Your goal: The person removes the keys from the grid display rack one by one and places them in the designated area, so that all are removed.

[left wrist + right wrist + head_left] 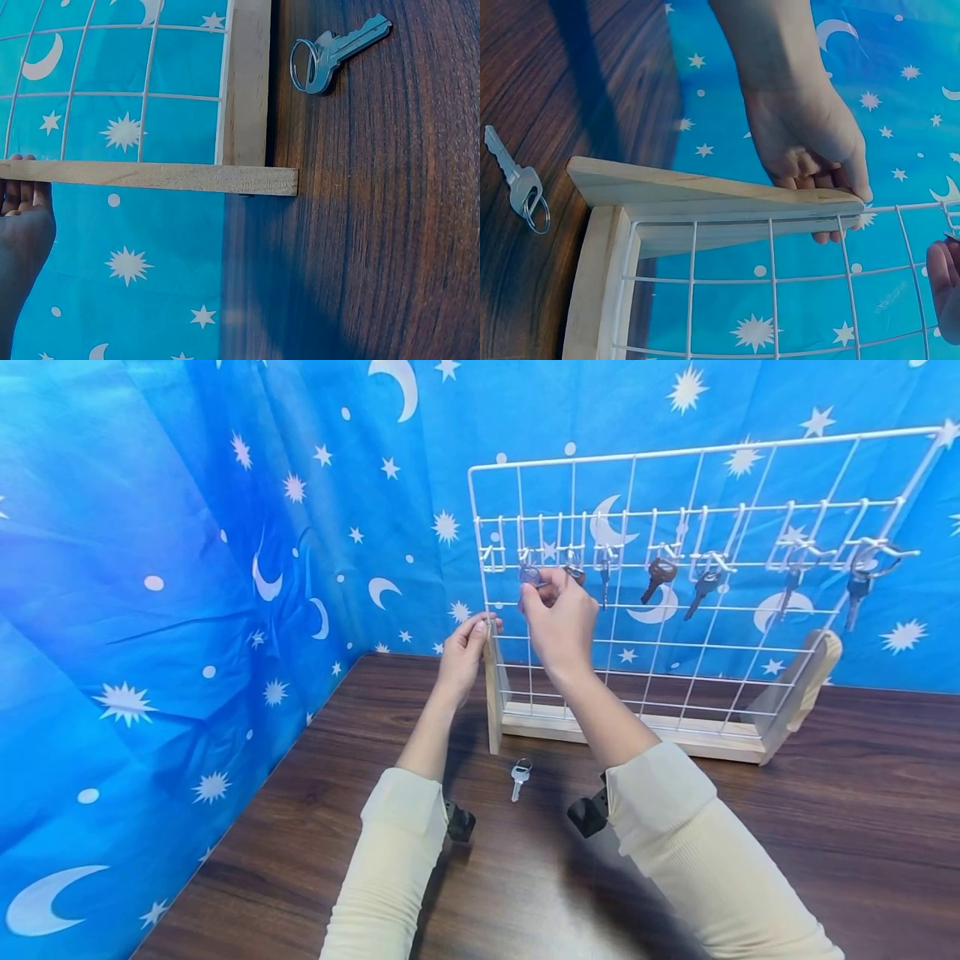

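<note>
My left hand (461, 658) grips the top of the wooden side support (492, 693) at the left end of a white wire rack (637, 647). In the right wrist view, its fingers wrap around behind that wood, the thumb near the tip. My right hand (564, 622) is raised in front of the rack's left part. Between its thumb and fingers it pinches a silver key (529, 568), right at a wire hook; the fingers hide most of the blade. A loose silver key (519, 779) with a ring lies on the table in front of the rack.
Several keys hang by rings on hooks farther right, among them a brown key (660, 572) and a dark key (705, 583). The leftmost hook (491, 560) holds no key. Behind the dark wooden table (300, 860) hangs a blue star-and-moon cloth (187, 635).
</note>
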`<state>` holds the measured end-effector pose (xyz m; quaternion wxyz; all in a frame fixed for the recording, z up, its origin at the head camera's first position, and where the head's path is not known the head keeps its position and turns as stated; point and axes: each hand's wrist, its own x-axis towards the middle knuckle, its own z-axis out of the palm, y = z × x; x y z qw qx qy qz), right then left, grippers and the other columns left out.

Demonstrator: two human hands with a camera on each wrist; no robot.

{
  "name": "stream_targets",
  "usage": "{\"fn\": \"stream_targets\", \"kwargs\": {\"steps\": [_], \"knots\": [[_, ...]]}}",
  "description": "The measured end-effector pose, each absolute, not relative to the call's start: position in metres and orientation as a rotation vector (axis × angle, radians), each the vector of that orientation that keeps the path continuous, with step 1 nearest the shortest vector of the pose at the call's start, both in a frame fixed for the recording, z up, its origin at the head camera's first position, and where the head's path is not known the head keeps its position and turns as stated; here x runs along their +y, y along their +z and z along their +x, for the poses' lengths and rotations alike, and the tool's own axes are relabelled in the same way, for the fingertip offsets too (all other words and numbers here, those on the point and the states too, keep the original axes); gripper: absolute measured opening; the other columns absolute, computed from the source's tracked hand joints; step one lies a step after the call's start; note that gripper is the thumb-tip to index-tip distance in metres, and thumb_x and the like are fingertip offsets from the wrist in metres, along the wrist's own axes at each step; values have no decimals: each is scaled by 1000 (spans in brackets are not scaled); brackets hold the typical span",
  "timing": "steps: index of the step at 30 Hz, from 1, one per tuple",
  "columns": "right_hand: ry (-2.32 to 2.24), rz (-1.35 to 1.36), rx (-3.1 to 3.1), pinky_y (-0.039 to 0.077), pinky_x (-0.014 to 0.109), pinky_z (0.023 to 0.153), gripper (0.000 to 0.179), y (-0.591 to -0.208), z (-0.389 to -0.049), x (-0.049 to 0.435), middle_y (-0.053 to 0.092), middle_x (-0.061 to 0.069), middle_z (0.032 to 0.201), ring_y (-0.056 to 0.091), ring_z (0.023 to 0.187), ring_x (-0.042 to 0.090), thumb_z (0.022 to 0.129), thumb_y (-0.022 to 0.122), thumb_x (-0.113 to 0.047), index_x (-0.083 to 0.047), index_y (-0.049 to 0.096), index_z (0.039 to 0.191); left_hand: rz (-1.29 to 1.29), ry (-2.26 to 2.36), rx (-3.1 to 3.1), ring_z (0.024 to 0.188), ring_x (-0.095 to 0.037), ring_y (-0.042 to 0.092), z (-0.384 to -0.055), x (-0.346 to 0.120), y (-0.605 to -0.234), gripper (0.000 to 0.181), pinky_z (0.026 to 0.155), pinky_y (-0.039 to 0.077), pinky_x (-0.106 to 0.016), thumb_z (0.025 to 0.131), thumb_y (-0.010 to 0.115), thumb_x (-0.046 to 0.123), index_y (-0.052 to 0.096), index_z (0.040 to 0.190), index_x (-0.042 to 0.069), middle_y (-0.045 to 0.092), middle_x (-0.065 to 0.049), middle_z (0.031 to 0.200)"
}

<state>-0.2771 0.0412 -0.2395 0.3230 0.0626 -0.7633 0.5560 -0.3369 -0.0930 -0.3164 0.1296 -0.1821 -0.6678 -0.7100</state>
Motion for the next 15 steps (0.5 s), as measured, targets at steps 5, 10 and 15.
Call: {"fn": "stream_targets", "kwargs": {"steps": [5, 10, 15], "knots": [[1457, 189, -2004, 47, 22, 60, 27, -239, -272, 42, 66, 11, 80, 61, 74, 19, 92, 58, -17, -2, 63, 114, -542, -2061, -1925, 111, -29, 55, -337, -93, -317, 34, 95, 42, -26, 100, 41, 12, 50, 123, -10, 57, -25, 118], [1508, 212, -1981, 44, 21, 56, 28, -238, -264, 42, 63, 12, 77, 57, 71, 19, 91, 58, -15, -1, 62, 116, -534, -2047, -1937, 111, -27, 56, -337, -93, -317, 33, 95, 42, -25, 100, 41, 13, 52, 123, -7, 57, -23, 118], [1553, 247, -1946, 43, 21, 54, 28, -239, -257, 40, 62, 11, 73, 54, 66, 16, 91, 58, -12, 0, 62, 116, -526, -2042, -1948, 111, -26, 55, -336, -94, -316, 33, 95, 42, -26, 100, 41, 15, 53, 123, -5, 58, -21, 118]]}}
